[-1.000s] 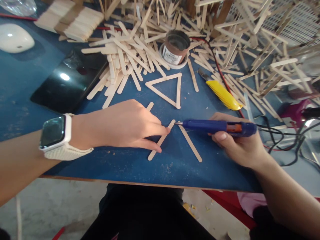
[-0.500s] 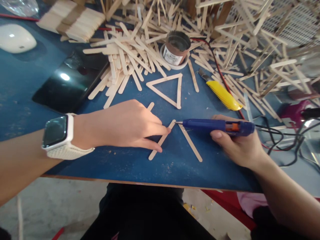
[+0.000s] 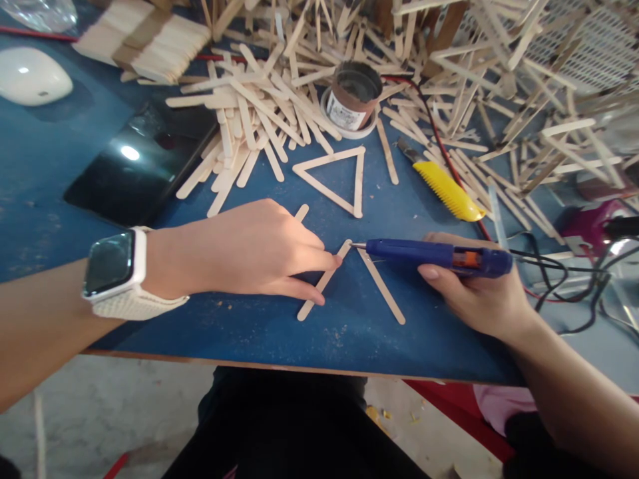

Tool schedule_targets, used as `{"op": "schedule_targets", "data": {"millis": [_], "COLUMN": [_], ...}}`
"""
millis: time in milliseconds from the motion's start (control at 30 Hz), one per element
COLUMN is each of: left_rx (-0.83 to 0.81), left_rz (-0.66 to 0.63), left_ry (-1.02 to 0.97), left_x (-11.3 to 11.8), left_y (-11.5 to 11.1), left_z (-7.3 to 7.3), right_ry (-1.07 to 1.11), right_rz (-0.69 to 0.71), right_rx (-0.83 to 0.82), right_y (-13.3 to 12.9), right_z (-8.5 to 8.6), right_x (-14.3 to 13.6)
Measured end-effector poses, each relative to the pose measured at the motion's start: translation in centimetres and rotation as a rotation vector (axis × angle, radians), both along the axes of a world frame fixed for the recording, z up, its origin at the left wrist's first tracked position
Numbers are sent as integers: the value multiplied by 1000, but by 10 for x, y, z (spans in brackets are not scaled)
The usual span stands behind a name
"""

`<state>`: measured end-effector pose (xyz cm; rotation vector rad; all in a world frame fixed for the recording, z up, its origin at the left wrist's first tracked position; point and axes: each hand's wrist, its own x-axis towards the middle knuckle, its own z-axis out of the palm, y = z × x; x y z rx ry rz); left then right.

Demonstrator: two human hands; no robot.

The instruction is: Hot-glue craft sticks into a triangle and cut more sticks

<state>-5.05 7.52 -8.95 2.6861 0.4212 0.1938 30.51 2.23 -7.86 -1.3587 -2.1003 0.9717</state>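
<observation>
- Head view: the left hand (image 3: 259,249), thumb and index finger apart, presses a wooden stick (image 3: 327,277) onto the blue table (image 3: 239,336).
- Head view: the right hand (image 3: 479,293) is wrapped around a blue glue gun (image 3: 409,251), its nozzle at the stick's far end; whether they touch, I cannot tell.
- Head view: a second stick (image 3: 383,287) slants just beside; beyond lies a stick triangle (image 3: 326,191).

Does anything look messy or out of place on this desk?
Yes: the loose craft sticks beside the brown cup lie jumbled at all angles, unlike the banded stick bundle. Pale flecks mark the blue tabletop.
</observation>
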Motion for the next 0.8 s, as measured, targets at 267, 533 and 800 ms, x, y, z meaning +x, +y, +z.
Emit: {"op": "schedule_targets", "data": {"millis": [267,533,800], "left_rx": [-10,-14,-28], "left_rz": [1,1,1], "left_ry": [19,20,-7], "left_x": [0,0,1], "left_y": [0,0,0], "left_z": [0,0,1], "right_ry": [6,18,1], "right_rz": [-6,3,69], "right_rx": [-13,-12,40], "right_y": [1,1,2], "right_z": [0,0,15], "right_x": [0,2,-3]}}
